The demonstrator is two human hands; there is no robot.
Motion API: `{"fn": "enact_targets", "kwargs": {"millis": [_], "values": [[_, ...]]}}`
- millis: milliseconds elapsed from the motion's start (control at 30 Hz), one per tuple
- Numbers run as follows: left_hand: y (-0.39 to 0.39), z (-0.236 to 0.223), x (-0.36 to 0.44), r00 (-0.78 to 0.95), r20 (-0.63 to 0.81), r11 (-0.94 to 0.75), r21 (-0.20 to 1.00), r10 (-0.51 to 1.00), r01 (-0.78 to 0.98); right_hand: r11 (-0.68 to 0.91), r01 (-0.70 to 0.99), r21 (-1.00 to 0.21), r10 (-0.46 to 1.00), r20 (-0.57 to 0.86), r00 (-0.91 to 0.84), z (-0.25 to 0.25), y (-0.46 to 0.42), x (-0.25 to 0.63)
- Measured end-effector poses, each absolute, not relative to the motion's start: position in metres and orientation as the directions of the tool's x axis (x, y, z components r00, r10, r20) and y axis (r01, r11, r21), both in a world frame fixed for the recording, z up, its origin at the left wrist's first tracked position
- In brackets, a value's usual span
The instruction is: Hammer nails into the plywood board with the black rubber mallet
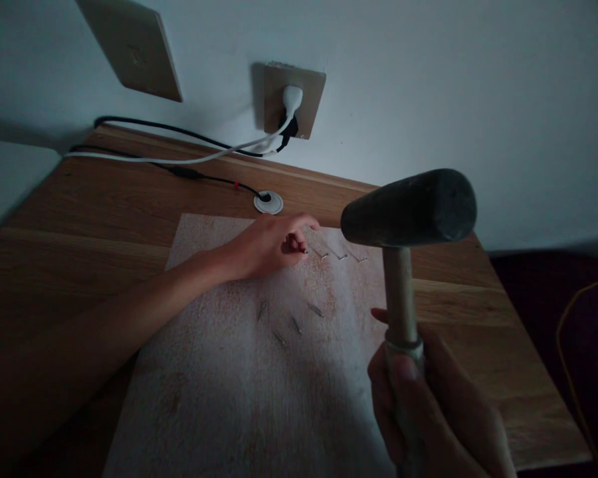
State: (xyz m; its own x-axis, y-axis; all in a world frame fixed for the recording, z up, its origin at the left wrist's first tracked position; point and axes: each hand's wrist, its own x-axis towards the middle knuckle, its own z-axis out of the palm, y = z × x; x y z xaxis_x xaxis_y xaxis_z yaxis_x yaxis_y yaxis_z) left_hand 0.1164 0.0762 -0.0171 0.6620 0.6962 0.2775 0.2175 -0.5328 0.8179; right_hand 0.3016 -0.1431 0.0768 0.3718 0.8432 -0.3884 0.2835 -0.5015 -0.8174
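Observation:
My right hand (428, 405) is wrapped round the handle of a rubber mallet (408, 209), its dark head raised above the right side of a whitish board (219, 398). Near the board's far edge, my left hand (269, 245) has its fingers closed on a nail (305, 251); only the nail's head end shows past the fingertips. Just right of that hand, three nails (343, 257) stand in a row in the board. Several loose nails (297, 324) lie on the board's middle, nearer to me than the left hand.
The board lies on a wooden desk (80, 206) against the wall. Behind it are a round cable grommet (268, 202) with a black cable and a wall socket (309, 99) with plugs in it. A white cable (179, 160) runs left along the desk's back. A wall plate (139, 53) is at upper left.

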Motion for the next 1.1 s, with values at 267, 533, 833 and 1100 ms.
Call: {"fn": "enact_targets", "kwargs": {"millis": [267, 533, 833, 1100], "values": [[0.073, -0.008, 0.116, 0.643, 0.258, -0.543, 0.787, 0.721, 0.293, -0.491, 0.482, -0.726, 0.871, -0.422, 0.252, 0.049, -0.139, 0.310], [0.074, -0.008, 0.116, 0.647, 0.256, -0.543, 0.788, 0.718, 0.291, -0.469, 0.546, -0.694, 0.881, -0.408, 0.238, 0.047, -0.135, 0.306], [0.073, -0.006, 0.117, 0.645, 0.241, -0.534, 0.788, 0.725, 0.306, -0.476, 0.518, -0.711, 0.878, -0.423, 0.226, 0.042, -0.139, 0.315], [0.074, -0.007, 0.116, 0.647, 0.236, -0.528, 0.794, 0.725, 0.302, -0.465, 0.518, -0.718, 0.885, -0.403, 0.235, 0.049, -0.135, 0.308]]}}
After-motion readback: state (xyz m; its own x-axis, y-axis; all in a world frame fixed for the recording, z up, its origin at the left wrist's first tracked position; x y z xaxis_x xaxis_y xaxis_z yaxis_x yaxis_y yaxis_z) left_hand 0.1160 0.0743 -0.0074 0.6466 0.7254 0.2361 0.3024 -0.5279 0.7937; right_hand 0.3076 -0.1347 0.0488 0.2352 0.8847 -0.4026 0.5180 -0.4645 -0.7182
